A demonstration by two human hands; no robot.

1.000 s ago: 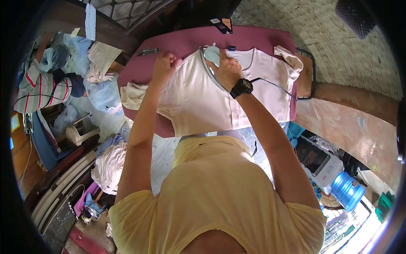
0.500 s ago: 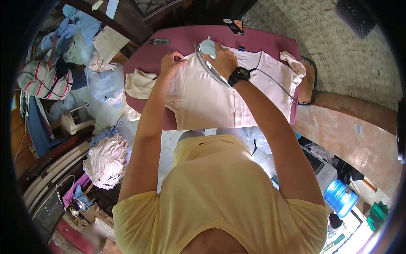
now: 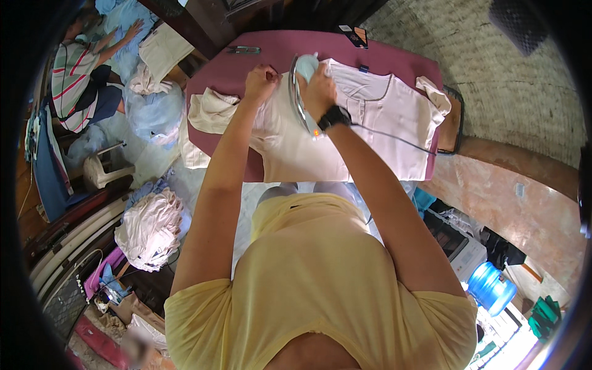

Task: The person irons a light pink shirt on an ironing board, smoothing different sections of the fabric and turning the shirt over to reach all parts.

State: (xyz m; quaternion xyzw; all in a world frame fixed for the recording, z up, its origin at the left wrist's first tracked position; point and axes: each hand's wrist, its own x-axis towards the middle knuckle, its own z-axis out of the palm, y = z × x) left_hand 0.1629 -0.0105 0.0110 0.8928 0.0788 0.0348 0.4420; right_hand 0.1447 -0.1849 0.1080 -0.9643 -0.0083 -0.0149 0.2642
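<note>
A pale pink button-front shirt [image 3: 376, 132] lies spread across a maroon ironing board [image 3: 394, 58]. My right hand [image 3: 319, 92] grips a clothes iron [image 3: 307, 64] with a pale green body. The iron stands over the shirt's left shoulder area, its metal plate turned to the left and a small orange light glowing at its near end. My left hand [image 3: 263, 84] is closed with curled fingers at the shirt's top left edge, just left of the iron; the cloth between the fingertips is mostly hidden. From the iron, a dark cord [image 3: 394, 140] runs right over the shirt.
Small thread snips [image 3: 243, 50] and dark tags [image 3: 353, 36] lie along the board's far edge. A metal rack [image 3: 455, 120] adjoins its right end. At left are a seated person [image 3: 77, 83], a plastic bag of cloth [image 3: 154, 114], a stool [image 3: 105, 171] and a garment heap [image 3: 151, 231].
My right hand has drawn the iron slightly left, uncovering the shirt's neckline. My left hand has shifted a little right, its fingers more curled. The person at left has stretched out an arm.
</note>
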